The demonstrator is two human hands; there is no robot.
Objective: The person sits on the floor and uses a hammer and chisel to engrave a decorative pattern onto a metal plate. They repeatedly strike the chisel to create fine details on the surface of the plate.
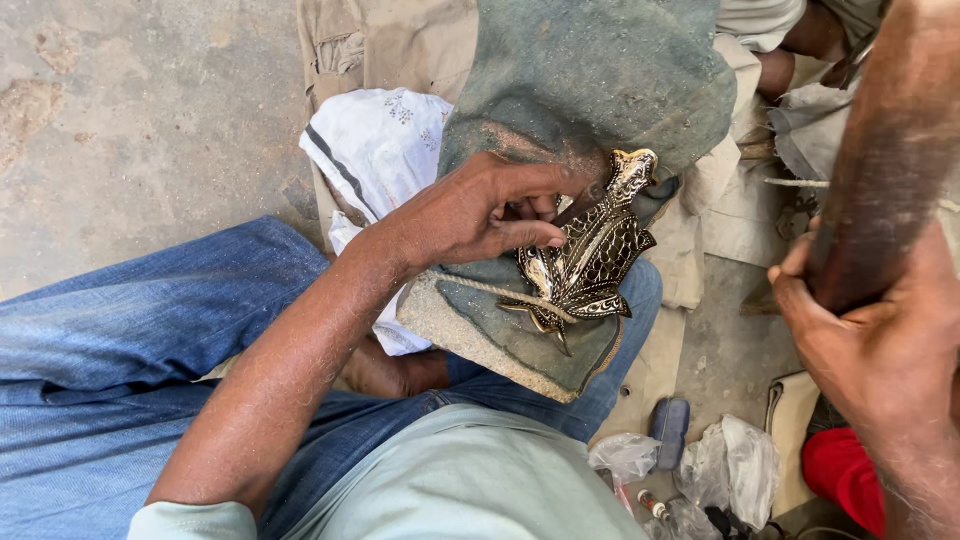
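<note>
left hand [470, 212]: resting on top of the pad, fingers curled and pressed together, fingertips pinning the left edge of the brass piece. Thumb's tucked under, can't really see it.
right hand [880, 340]: up close to the camera at the right edge, fingers wrapped tight round a dark stick [885, 160] that runs up out of frame.
brass piece [590, 255]: ornate, gold with black scale-like pattern, lying tilted on the pad near its lower right edge, one pointed end toward the top.
pad [590, 80]: thick, dusty grey-green, sitting across the jeans [130, 350].
cord [480, 287]: thin, crosses the pad and the bottom of the brass piece.
white cloth [375, 145]: tucked under the pad's left side.
floor bits: crumpled plastic bags [735, 465] lower right.
</note>
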